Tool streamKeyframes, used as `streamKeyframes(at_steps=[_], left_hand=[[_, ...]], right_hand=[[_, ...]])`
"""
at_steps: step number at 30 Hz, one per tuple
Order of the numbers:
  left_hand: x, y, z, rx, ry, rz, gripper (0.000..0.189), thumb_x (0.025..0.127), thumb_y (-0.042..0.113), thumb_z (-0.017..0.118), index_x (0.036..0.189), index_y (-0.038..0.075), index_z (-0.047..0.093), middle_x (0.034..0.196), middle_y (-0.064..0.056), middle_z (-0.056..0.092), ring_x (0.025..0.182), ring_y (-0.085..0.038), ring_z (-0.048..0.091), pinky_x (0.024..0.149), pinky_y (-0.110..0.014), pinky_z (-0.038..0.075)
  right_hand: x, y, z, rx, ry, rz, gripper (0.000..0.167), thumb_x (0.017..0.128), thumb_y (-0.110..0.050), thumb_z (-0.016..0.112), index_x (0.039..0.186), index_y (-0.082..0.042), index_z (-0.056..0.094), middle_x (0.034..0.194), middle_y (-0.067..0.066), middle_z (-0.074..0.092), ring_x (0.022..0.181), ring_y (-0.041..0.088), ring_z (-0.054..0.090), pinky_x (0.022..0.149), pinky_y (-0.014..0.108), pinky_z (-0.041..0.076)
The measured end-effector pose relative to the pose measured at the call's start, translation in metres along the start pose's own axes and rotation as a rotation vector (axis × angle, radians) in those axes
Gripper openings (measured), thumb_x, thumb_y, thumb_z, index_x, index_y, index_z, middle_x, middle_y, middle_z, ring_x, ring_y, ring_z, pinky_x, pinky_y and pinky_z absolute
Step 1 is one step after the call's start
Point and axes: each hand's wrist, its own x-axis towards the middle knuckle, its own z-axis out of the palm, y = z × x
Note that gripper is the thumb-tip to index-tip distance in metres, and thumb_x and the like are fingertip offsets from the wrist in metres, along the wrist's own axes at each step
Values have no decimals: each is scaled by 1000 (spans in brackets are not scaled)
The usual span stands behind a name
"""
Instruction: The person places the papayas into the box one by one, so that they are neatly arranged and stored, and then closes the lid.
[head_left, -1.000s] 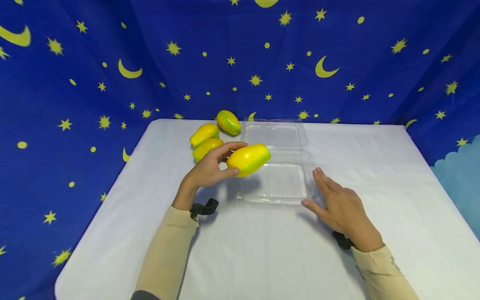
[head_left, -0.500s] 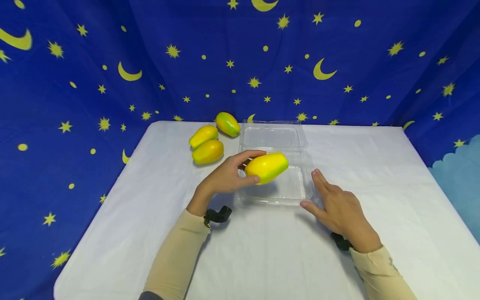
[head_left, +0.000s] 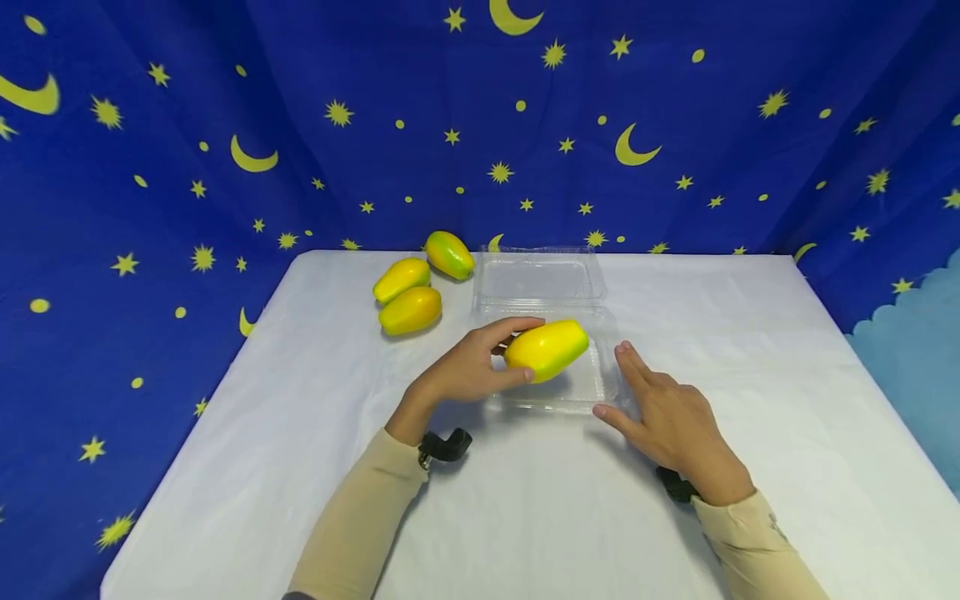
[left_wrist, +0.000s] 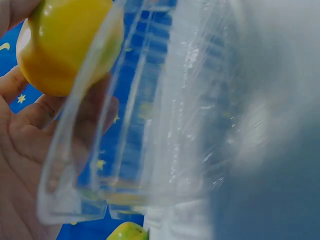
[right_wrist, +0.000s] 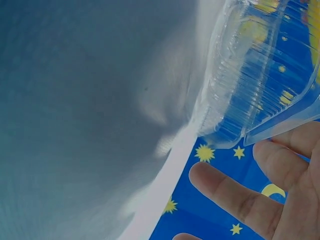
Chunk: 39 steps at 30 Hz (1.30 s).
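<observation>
My left hand (head_left: 480, 367) holds a yellow papaya (head_left: 551, 348) with a green tinge, thumb on the near side and fingers at the far side. The fruit is above the front half of a clear plastic clamshell box (head_left: 540, 405), which lies opened out on the table. In the left wrist view the papaya (left_wrist: 65, 45) shows partly behind the clear box wall (left_wrist: 75, 110). At the box's right side is my right hand (head_left: 671, 421), fingers extended and holding nothing. Its fingers (right_wrist: 220, 187) lie close by the box wall in the right wrist view; contact is hard to tell.
Left of the box, three more papayas lie on the white-covered table (head_left: 750, 333): one in front (head_left: 410, 311), another behind it (head_left: 402, 280), and a third (head_left: 449, 255) near the box lid (head_left: 540, 275). A blue curtain (head_left: 420, 83) with stars and moons hangs behind.
My left hand has carried the papaya to the right and nearer, from the box's left side to over its front half. The right hand has stayed at the box's right side.
</observation>
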Motion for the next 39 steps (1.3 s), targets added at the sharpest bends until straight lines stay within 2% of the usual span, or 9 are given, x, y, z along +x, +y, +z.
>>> streamKeyframes(at_steps=[7,16,22,27,34,39], left_hand=[[1,-4,11,25,-16,-4,65,93,31,72,151,30,42,149,13,49,115,-10,57,103,-33,50],[3,-3,17,58,-33,-32,67,92,34,72,151,31,42,149,10,49,118,-11,56,102,-33,51],[6,-4,22,88,-59,-24,66,92,38,71,151,35,41,146,8,52,114,-11,58,97,-38,53],[11,-5,26,92,-83,-28,67,92,39,72,151,35,41,147,7,51,116,-10,57,98,-42,53],[17,-4,30,105,-139,-48,65,92,36,73,150,33,44,148,9,50,127,-9,53,107,-35,48],[20,-5,33,131,-174,-48,65,92,32,72,151,31,44,152,8,49,137,-10,47,115,-36,40]], right_hand=[[1,-2,0,-10,-27,7,95,93,-73,47,159,-9,25,162,12,34,115,41,64,73,53,56],[4,-3,1,-25,-25,2,97,92,-76,44,159,-10,25,162,11,35,113,39,65,71,51,57],[4,-1,0,-36,-32,5,96,92,-76,43,160,-10,24,162,11,34,114,40,65,71,51,57],[4,-2,-1,-31,-33,6,95,93,-74,44,160,-10,24,162,11,34,116,41,64,72,52,57],[3,-2,-1,-16,-33,10,95,93,-75,43,160,-10,24,162,12,33,115,41,64,71,52,57],[1,-1,0,-21,-27,14,95,93,-74,44,159,-9,25,162,12,34,115,41,64,72,52,58]])
